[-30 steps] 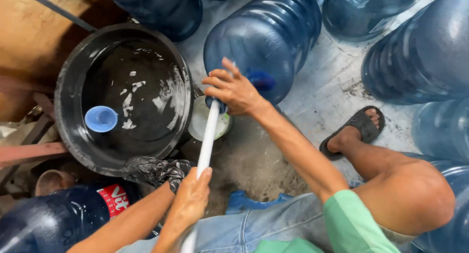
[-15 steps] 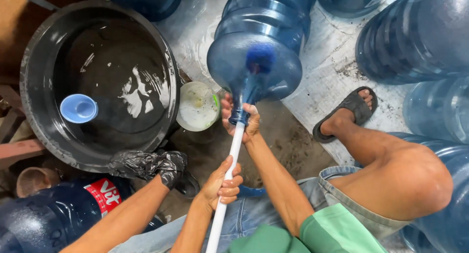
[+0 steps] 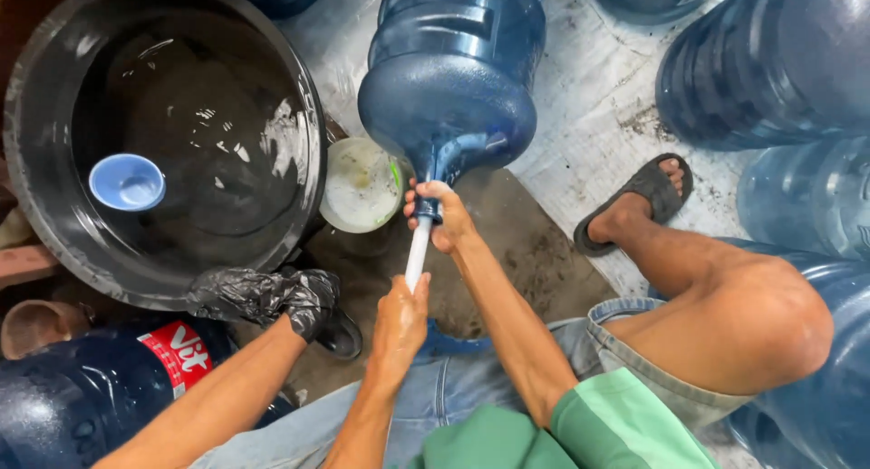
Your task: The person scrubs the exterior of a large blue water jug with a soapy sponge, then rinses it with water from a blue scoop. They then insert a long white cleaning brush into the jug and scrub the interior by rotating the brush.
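Wet, stained concrete floor (image 3: pixel 598 116) is crowded with blue water jugs. One large blue water jug (image 3: pixel 453 70) lies on its side, its neck pointing toward the person. The neck is clasped by the right hand (image 3: pixel 437 213), closed around it where a white rod (image 3: pixel 417 256) enters. Lower on the rod, the left hand (image 3: pixel 399 319) is wrapped tightly. A black tub (image 3: pixel 163 143) of water with a floating blue bowl (image 3: pixel 127 182) sits to the left, a white lid-like dish (image 3: pixel 361 184) beside it.
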